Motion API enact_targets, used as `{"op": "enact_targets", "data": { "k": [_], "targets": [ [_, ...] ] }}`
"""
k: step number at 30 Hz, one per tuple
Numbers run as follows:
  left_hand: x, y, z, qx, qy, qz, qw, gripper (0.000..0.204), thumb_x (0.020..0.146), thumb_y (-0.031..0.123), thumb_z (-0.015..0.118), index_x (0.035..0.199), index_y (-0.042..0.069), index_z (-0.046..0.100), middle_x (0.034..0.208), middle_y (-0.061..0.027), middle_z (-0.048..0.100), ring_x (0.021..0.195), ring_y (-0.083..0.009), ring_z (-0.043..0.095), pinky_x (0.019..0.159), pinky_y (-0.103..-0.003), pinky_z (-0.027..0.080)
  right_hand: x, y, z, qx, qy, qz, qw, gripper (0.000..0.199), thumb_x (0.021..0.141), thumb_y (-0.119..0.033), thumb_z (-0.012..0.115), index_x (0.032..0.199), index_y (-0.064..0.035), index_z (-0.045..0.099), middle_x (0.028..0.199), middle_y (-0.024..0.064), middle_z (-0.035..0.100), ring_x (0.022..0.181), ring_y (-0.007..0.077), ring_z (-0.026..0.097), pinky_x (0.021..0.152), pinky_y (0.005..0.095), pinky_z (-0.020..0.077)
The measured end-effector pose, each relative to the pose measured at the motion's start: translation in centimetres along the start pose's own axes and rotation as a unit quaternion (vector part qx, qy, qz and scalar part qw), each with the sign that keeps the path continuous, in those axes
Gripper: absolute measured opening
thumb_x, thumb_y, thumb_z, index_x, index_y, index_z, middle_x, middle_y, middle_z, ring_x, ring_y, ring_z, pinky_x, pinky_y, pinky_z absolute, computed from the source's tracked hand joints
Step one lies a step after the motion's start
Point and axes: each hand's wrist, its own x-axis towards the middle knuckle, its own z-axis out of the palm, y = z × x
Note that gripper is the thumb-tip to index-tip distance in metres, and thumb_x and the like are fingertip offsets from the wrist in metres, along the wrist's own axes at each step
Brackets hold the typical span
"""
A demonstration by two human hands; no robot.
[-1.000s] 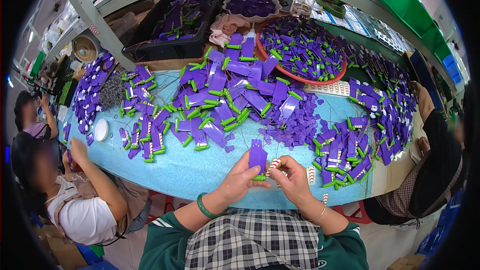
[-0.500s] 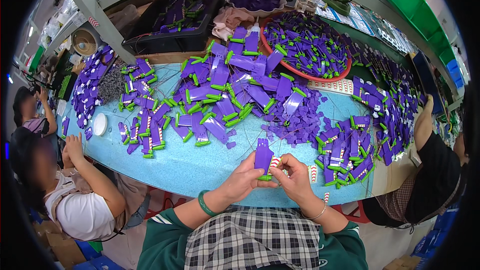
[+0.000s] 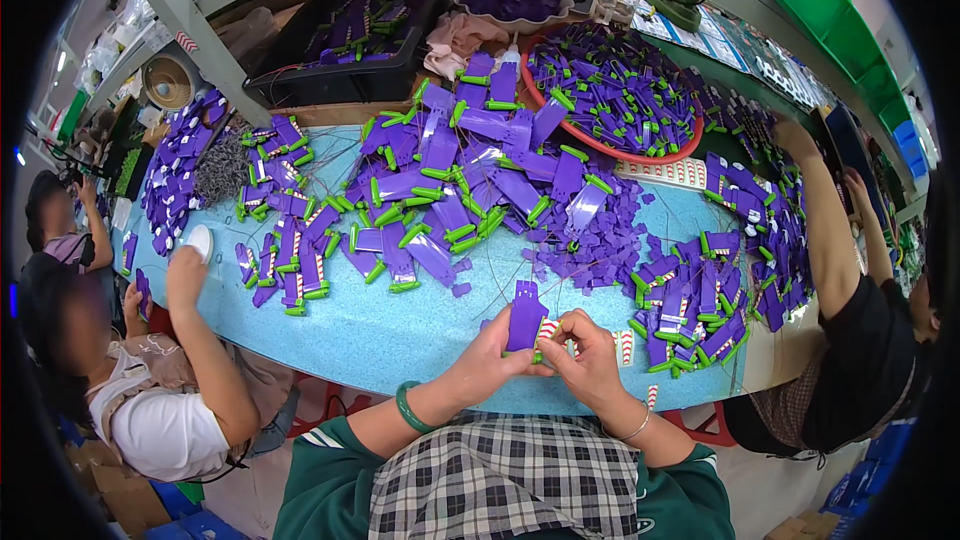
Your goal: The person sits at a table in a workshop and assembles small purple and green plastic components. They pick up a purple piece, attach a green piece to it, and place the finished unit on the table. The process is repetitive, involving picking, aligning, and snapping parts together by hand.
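Note:
A flat purple plastic part (image 3: 524, 316) with a green end stands upright between the thumb and fingers of my left hand (image 3: 478, 360), just above the table's near edge. Beside it, my right hand (image 3: 588, 358) is closed in a pinch on a red-and-white striped sticker (image 3: 548, 329), which lies against the part's right side. My fingers cover most of the part's green lower end. Another striped sticker strip (image 3: 625, 346) lies on the blue table to the right of my right hand.
Purple-and-green parts (image 3: 440, 185) are heaped ahead, with small purple pieces (image 3: 605, 240) beside them. Behind stand a red basin (image 3: 698, 135) and a black crate (image 3: 335, 88). More parts (image 3: 690, 305) lie at right. Co-workers' arms (image 3: 205, 360) reach in from both sides.
My hands stay nearly in place, with the part and sticker still held. The left co-worker's hand has moved to the white round dish; the right co-worker's arm now reaches farther across the parts.

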Motion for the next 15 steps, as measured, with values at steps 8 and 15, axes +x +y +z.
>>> {"op": "enact_targets", "data": {
  "k": [8, 15],
  "targets": [
    [-0.28, -0.90, 0.02, 0.017, -0.023, 0.047, 0.998, 0.029, 0.096, 0.008, 0.051, 0.123, 0.003, 0.041, 0.117, -0.0089, 0.052, 0.108, -0.0186, 0.056, 0.086, -0.039, 0.056, 0.00, 0.35, -0.31, -0.085, 0.056, -0.115, 0.988, 0.015, 0.076, -0.007, 0.072, 0.069, -0.0034, 0.059, 0.064, 0.0058, 0.059, 0.062, 0.0184, 0.054, 0.057, 0.0306, 0.0422],
    [-0.75, -0.96, 0.57, 0.084, -0.008, 0.082, 0.993, 0.023, 0.098, 0.013, 0.047, 0.118, 0.003, 0.046, 0.109, -0.0061, 0.056, 0.099, -0.0144, 0.057, 0.084, -0.031, 0.050, 0.06, 0.09, -0.53, -0.146, 0.049, -0.138, 0.978, 0.023, 0.072, -0.017, 0.075, 0.083, -0.0034, 0.060, 0.080, 0.0102, 0.063, 0.074, 0.0235, 0.057, 0.063, 0.0333, 0.0458]
  ]
}}
